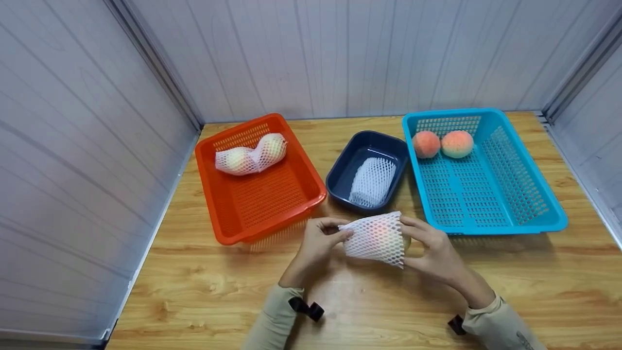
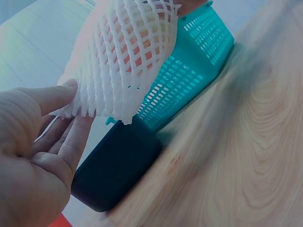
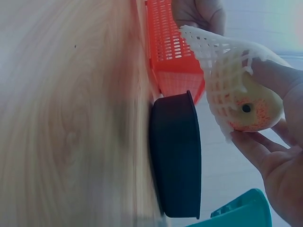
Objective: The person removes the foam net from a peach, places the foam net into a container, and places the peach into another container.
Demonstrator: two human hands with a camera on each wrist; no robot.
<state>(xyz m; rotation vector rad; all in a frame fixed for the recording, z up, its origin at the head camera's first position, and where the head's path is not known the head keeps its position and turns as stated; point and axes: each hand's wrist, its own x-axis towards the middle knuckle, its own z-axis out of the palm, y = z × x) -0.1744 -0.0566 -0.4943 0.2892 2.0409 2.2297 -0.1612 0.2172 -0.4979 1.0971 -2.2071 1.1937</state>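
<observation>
A white foam net sleeve (image 1: 371,239) surrounds most of a yellow and pink peach (image 3: 258,111), whose end with a dark hole shows at the sleeve's right opening. My left hand (image 1: 318,245) pinches the sleeve's left edge between thumb and fingers; the left wrist view shows this hand (image 2: 47,142) at the net's gathered edge. On the other side my right hand (image 1: 435,250) grips the peach and the sleeve's rim, its thumb and fingers around the fruit in the right wrist view. Both hands hold it above the wooden table (image 1: 359,311).
An orange-red basket (image 1: 262,194) at the left holds two net-wrapped peaches (image 1: 240,161). A dark blue tray (image 1: 342,167) in the middle holds white net sleeves (image 1: 373,181). At the right, a blue basket (image 1: 478,194) holds two bare peaches (image 1: 457,144). Walls stand behind and at both sides.
</observation>
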